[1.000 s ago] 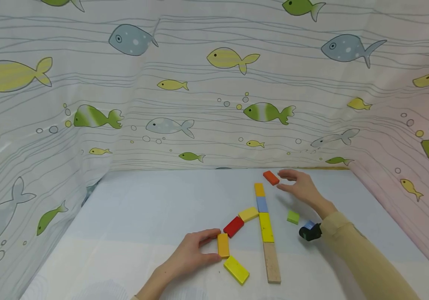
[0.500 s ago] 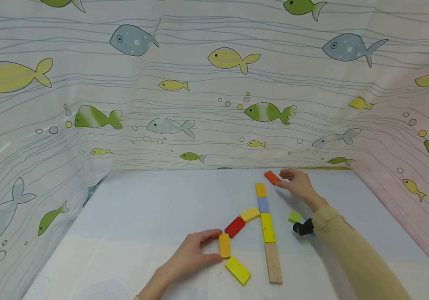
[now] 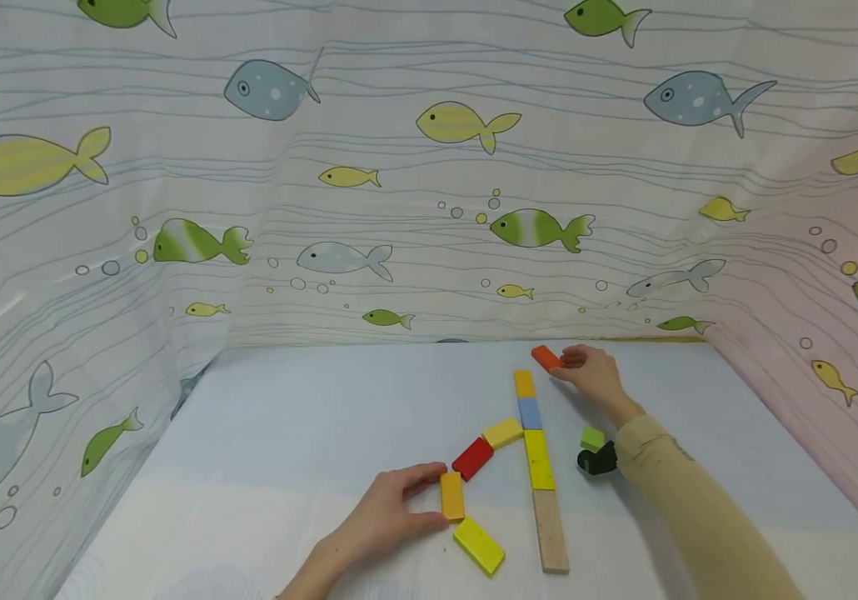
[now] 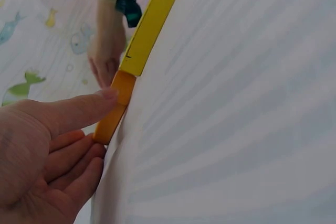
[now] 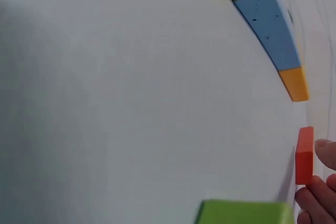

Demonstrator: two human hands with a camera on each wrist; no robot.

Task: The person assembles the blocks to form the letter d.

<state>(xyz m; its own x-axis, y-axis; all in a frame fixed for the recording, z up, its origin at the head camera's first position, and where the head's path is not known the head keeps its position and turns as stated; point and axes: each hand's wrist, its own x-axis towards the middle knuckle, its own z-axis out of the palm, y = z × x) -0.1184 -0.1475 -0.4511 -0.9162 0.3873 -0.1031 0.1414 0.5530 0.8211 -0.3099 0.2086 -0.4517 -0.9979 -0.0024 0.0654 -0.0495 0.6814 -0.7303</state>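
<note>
Near the front, my left hand [image 3: 391, 510] holds an orange block [image 3: 452, 497] with thumb and index finger at its two ends; the left wrist view shows the thumb on the orange block [image 4: 109, 121]. At the far side, my right hand [image 3: 590, 371] has its thumb and fingertips round the right end of an orange-red block [image 3: 546, 359]. In the right wrist view, curled fingers touch one end of the orange-red block [image 5: 304, 156], with the thumb close beside it. A red block [image 3: 472, 459], a pale yellow block [image 3: 502, 433] and a yellow block [image 3: 479, 547] continue the curve.
A straight row holds a wooden block [image 3: 551, 531], a yellow block [image 3: 539, 460], a blue block [image 3: 530, 412] and a small orange block [image 3: 524, 383]. A green block [image 3: 592, 439] lies beside a black strap-like item [image 3: 596, 459] at my right sleeve. Fish-print cloth surrounds the white table.
My right hand has closed in leftward on the orange-red block, and its sleeve and the black item have shifted left, hiding a small blue block. My left hand stays on the orange block.
</note>
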